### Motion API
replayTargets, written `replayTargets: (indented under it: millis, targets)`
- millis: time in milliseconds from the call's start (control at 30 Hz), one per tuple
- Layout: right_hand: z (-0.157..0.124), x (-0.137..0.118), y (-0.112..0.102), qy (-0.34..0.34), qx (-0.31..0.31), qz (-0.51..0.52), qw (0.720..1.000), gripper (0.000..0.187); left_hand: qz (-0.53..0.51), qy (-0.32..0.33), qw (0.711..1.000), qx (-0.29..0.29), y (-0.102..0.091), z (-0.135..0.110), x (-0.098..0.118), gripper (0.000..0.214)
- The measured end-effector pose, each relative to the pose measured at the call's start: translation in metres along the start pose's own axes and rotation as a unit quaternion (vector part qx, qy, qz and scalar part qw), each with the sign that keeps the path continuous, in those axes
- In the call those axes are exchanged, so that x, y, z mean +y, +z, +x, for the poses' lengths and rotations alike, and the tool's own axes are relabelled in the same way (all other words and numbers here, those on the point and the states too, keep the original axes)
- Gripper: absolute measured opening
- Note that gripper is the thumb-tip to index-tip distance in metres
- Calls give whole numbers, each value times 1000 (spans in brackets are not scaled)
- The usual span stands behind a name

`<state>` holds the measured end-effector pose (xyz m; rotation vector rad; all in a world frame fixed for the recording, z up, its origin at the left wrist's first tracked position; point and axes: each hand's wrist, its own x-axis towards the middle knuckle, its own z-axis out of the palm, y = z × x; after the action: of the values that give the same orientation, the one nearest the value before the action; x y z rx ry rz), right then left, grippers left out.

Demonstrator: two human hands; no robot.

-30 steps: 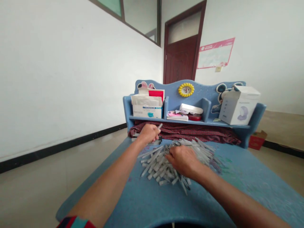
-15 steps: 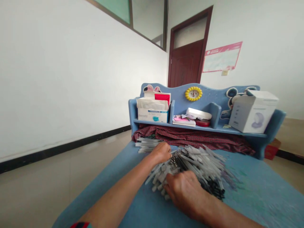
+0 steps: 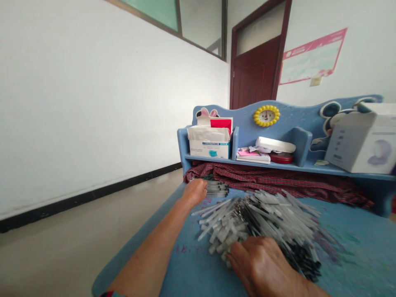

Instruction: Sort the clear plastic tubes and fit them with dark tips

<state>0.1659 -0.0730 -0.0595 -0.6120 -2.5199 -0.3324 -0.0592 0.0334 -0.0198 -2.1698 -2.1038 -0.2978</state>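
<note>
A loose heap of slim translucent and black pens (image 3: 275, 214) lies across the blue desk, with whitish caps at its near left side and black ends at its near right. My left hand (image 3: 195, 192) is closed at the left end of a smaller row of pens (image 3: 216, 188) behind the heap; what its fingers hold is hidden. Lower down, my right hand (image 3: 260, 260) is curled with thumb and fingers together at the near edge of the heap, by the white caps. Anything in its grip is out of sight.
A blue shelf (image 3: 213, 158) at the back of the desk (image 3: 185, 264) holds a mask box (image 3: 208, 146), papers, a red tin (image 3: 281, 158) and a white carton (image 3: 359, 142). Red checked cloth (image 3: 278, 179) lies beneath it. A white wall rises at left.
My left hand has moved from the heap's back edge leftward to the small row of pens. My right hand stays by the near caps. The view has shifted left.
</note>
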Motion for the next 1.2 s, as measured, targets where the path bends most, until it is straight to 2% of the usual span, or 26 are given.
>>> replayTargets:
  millis: [167, 467, 667, 833, 900, 1033, 1200]
  targets:
    - [0, -1, -3, -1, 15, 16, 1000, 15, 45, 27, 998, -37, 7, -5, 6, 19]
    - [0, 0, -1, -1, 51, -5, 999, 14, 81, 48, 994, -59, 8, -5, 8, 22]
    - [2, 3, -11, 13, 78, -26, 997, 15, 61, 42, 994, -83, 7, -4, 8, 20]
    - [5, 4, -20, 14, 76, -36, 996, 18, 21, 20, 994, -108, 10, -1, 3, 3]
    - [5, 5, -20, 22, 69, -37, 997, 19, -6, 16, 993, -115, 13, 1, -1, 10]
    - [5, 13, -22, 73, 34, -31, 996, 20, -80, 12, 991, -107, 10, 2, -7, 8]
    - [11, 41, -36, 227, 3, -25, 974, 26, -202, 84, 970, -110, -15, -5, 7, 9]
